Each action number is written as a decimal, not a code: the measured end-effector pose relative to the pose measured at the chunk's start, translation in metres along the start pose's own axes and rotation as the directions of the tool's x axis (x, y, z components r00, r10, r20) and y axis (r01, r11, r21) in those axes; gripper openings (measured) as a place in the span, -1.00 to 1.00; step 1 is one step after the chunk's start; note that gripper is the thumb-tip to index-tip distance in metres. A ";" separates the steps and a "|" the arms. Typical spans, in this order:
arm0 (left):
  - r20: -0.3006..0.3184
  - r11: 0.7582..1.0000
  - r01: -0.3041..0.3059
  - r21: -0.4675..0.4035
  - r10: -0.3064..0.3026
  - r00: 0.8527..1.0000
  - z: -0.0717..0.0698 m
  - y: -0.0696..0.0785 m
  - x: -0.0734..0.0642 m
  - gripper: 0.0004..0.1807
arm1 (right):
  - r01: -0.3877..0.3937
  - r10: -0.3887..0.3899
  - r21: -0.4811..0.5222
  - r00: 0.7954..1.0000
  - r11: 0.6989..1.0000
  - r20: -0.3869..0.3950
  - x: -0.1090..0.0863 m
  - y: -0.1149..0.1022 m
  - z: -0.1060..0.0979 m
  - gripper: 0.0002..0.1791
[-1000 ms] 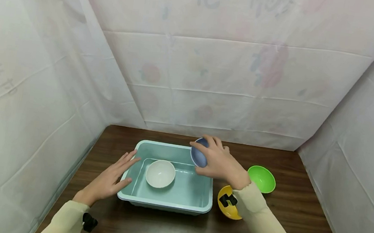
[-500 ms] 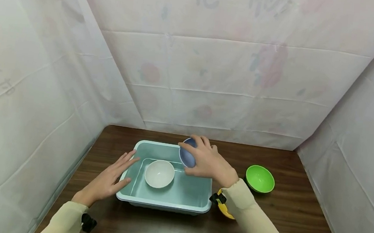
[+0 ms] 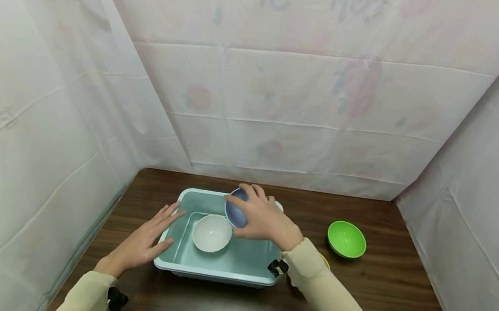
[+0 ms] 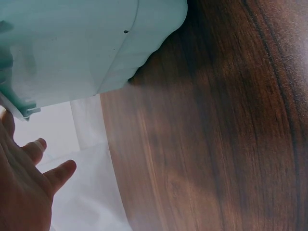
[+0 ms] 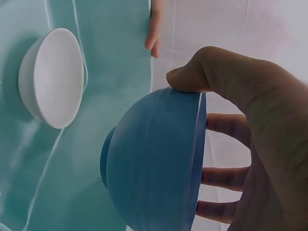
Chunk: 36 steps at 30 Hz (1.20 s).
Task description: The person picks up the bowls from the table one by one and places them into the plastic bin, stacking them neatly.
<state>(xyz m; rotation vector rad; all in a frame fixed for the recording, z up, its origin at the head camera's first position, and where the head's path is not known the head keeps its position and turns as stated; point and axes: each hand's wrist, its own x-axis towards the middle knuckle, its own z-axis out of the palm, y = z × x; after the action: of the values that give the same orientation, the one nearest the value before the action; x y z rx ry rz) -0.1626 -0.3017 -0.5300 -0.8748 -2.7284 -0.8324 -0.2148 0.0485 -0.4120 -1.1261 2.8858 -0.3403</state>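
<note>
A blue bowl (image 5: 151, 159) is gripped at its rim by my right hand (image 3: 263, 218), thumb on one side and fingers on the other. In the head view that bowl hangs tilted over the light teal basin (image 3: 217, 274). Inside the basin a white bowl (image 3: 212, 233) sits upright, just left of the blue one. My left hand (image 3: 142, 241) lies along the basin's left rim with its fingers spread and straight. From the left wrist view, those fingers show beside the basin's outer wall (image 4: 72, 53).
On the brown wooden table (image 3: 381, 293) a green bowl (image 3: 346, 239) stands right of the basin. A yellow bowl (image 3: 324, 261) is mostly hidden under my right forearm. White cloth (image 3: 294, 89) hangs behind and at both sides.
My right hand has carried the blue bowl leftward over the basin, closer to the white bowl. Its forearm now covers most of the yellow bowl. The left hand has stayed in place.
</note>
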 end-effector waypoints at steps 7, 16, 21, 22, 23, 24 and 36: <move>0.001 1.000 0.011 0.012 -0.011 1.000 0.001 -0.001 -0.003 -0.19 | 0.010 -0.009 -0.013 0.999 1.000 0.040 0.007 -0.004 0.011 -0.19; -0.004 1.000 0.003 -0.003 -0.003 1.000 0.000 0.000 -0.002 -0.18 | 0.029 -0.028 -0.035 0.998 0.999 0.050 0.014 -0.008 0.019 -0.18; -0.008 1.000 -0.007 -0.002 0.007 1.000 0.001 -0.002 0.000 -0.21 | 0.042 -0.040 -0.035 0.997 0.998 0.063 0.016 -0.009 0.025 -0.17; -0.009 1.000 -0.007 -0.004 0.007 1.000 0.001 -0.002 0.000 -0.22 | 0.044 -0.042 -0.039 0.997 0.998 0.062 0.017 -0.010 0.026 -0.17; -0.008 1.000 -0.006 -0.003 0.006 1.000 0.001 -0.002 0.000 -0.22 | 0.045 -0.042 -0.043 0.997 0.998 0.061 0.018 -0.010 0.028 -0.18; -0.007 1.000 -0.006 -0.005 0.006 1.000 0.001 -0.002 0.000 -0.22 | 0.043 -0.041 -0.047 0.997 0.998 0.060 0.018 -0.011 0.029 -0.18; 0.010 1.000 0.001 0.010 -0.001 1.000 0.001 -0.003 0.000 -0.21 | 0.079 -0.074 -0.075 0.995 0.994 0.072 0.032 -0.019 0.039 -0.18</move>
<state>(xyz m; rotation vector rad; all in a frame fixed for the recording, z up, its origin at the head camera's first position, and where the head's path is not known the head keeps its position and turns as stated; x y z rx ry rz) -0.1637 -0.3029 -0.5325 -0.8785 -2.7395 -0.8164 -0.2220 0.0062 -0.4442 -1.2373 2.8244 -0.1878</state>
